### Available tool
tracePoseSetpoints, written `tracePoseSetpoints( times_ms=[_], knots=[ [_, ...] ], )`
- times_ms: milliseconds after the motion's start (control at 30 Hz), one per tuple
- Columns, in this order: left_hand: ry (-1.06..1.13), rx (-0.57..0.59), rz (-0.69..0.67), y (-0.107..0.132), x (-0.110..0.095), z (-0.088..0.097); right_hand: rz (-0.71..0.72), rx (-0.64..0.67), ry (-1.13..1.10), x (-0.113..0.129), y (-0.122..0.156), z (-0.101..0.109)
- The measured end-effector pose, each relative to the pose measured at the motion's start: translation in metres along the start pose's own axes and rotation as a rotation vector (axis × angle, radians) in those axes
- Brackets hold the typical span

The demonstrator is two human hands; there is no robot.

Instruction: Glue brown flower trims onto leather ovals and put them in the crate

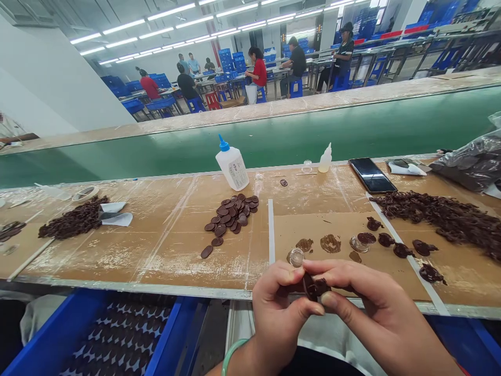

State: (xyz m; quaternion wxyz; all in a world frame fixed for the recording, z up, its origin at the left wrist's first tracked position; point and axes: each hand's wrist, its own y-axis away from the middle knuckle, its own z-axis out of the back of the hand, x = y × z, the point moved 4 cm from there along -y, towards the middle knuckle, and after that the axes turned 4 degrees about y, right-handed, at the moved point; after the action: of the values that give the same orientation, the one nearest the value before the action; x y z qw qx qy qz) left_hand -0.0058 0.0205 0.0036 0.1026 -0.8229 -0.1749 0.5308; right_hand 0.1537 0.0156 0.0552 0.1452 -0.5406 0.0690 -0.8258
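Close to the table's front edge, my left hand pinches a dark brown oval disc between thumb and fingers. My right hand grips a small lumpy dark brown piece that touches the disc; fingertips partly hide both. Just beyond my hands stands a small clear round jar. A second clear jar has a brown oval disc on it. Brown discs with lumpy tops, such as this one, lie to the right. A pile of flat brown discs lies ahead on the left.
A white bottle with a blue nozzle, a small dropper bottle and a phone are farther back. Curly brown strips lie right. A blue crate of brown pieces is below left. A green conveyor belt runs behind.
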Motion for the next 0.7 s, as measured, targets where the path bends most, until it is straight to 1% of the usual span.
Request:
tracePoseSetpoints(
  times_ms=[167,367,467,700],
  knots=[
    [-0.010,0.026,0.018,-0.0028,-0.0003,0.0011,-0.005,0.037,-0.051,0.0015,-0.0040,-0.0007],
    [-0.015,0.036,0.003,-0.0027,-0.0005,0.0024,-0.030,0.071,-0.065,-0.0015,-0.0036,-0.0040],
    [-0.007,0.031,-0.005,-0.0029,-0.0008,0.0026,-0.044,0.064,-0.071,-0.0013,-0.0036,-0.0039],
    [-0.023,0.041,0.014,-0.0028,-0.0009,0.0032,-0.011,0.034,-0.059,0.0025,-0.0073,-0.0028]
  ],
)
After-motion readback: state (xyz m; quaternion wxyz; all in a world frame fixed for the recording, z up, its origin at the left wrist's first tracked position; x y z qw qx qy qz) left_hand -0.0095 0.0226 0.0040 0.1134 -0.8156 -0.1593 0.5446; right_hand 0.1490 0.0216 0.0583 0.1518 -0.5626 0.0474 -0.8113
